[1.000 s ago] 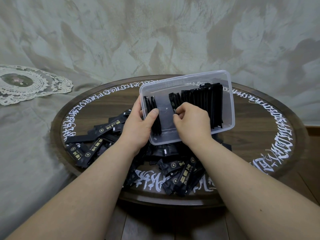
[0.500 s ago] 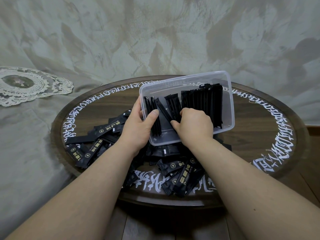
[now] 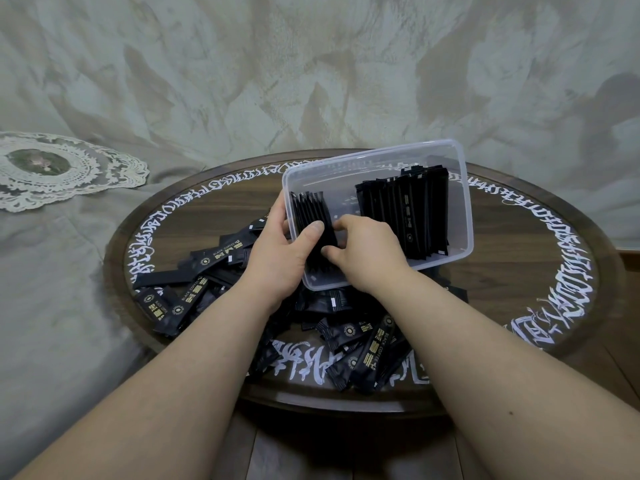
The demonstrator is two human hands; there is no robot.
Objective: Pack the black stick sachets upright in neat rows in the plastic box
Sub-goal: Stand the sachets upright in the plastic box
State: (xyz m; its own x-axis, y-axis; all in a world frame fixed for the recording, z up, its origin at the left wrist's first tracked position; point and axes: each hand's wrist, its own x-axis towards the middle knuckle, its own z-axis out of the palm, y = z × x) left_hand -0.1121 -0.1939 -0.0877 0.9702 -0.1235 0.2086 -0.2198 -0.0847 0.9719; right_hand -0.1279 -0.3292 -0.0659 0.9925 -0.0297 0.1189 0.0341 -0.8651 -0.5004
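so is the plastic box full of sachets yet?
No, the plastic box holds one group of sachets at its left wall and a bigger row on the right, with bare floor showing between them.

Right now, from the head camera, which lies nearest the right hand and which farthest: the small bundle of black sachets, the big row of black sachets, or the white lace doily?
From the right hand:
1. Small bundle of black sachets, touching, box's left end.
2. Big row of black sachets, box's right side.
3. White lace doily, far left.
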